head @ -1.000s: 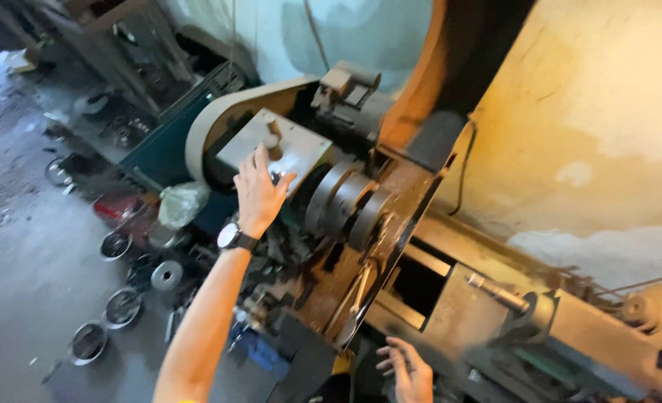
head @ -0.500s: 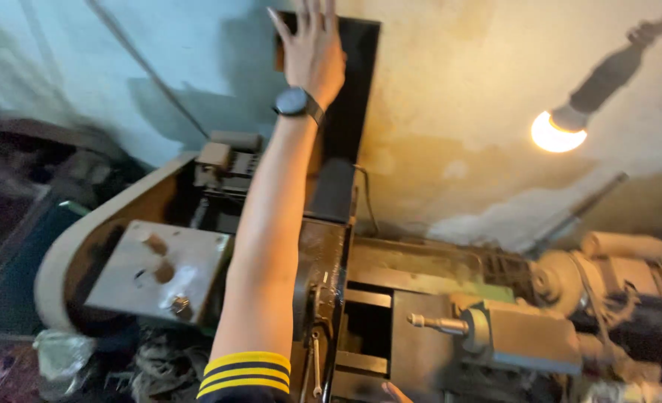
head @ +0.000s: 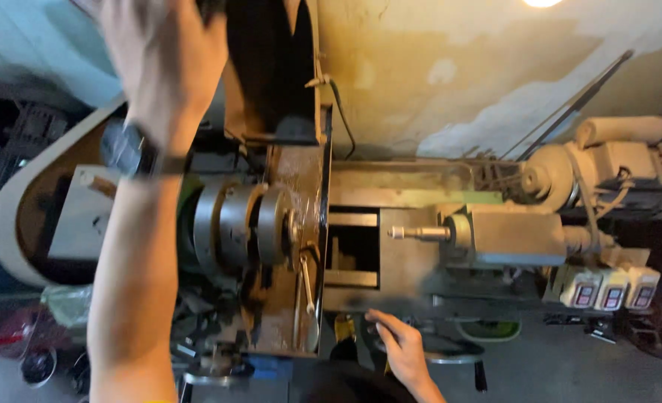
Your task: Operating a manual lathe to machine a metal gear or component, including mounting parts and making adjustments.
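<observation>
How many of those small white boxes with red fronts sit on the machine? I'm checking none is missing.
3 small white boxes, side by side at the lathe's right end, below the tailstock. More may lie outside the frame.

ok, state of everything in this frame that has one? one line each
left hand: raised, blurred, on the dark panel; grip unclear
right hand: fingers spread, resting on the lathe's front edge, holding nothing
chuck: empty, no workpiece
spindle: pointing at the chuck, apart from it
lamp: on
wristwatch: on left wrist
</observation>
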